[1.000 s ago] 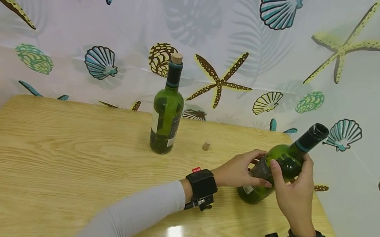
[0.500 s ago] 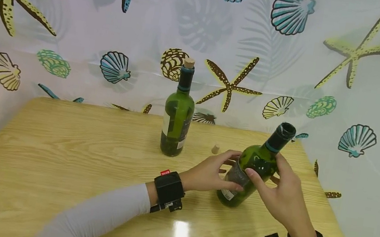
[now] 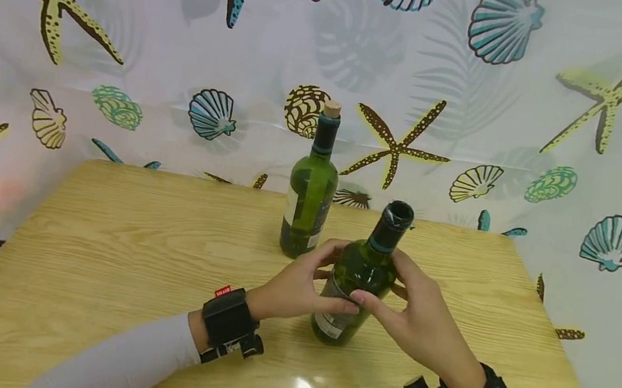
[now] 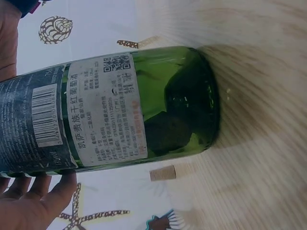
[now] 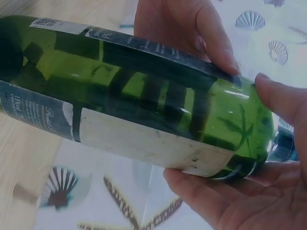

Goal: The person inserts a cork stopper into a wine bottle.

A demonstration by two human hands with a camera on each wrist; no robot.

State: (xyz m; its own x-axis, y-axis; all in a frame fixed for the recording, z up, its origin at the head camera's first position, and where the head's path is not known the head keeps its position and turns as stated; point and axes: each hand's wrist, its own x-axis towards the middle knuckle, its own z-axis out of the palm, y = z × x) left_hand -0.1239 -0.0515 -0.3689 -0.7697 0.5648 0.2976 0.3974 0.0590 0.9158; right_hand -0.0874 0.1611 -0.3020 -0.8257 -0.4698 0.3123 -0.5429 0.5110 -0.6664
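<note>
Printed cloth [image 3: 274, 34], white with starfish and shells, hangs beyond the wooden desk [image 3: 160, 232]. From the head view, an uncorked bottle [image 3: 362, 272] is held right of the desk's middle, its neck leaning rightward. Left hand [image 3: 291, 288] curls its fingers round the body, and right hand [image 3: 428, 319] wraps slightly higher at the shoulder, probably so both heights are steadied while the mouth stays uncovered. Farther off and to the left, a corked bottle [image 3: 307, 203] stands upright unaided, its fitted cork [image 3: 332, 109] plugging the neck. Count here: two bottles, two hands, one cork.

From the left wrist view, one bottle shows, base close to the desk; whether it touches is hard to tell. One loose cork [image 4: 163, 173] sits beyond it on the desk.

From the right wrist view, again one bottle, two hands gripping from opposite sides, and the loose cork, blurred.
</note>
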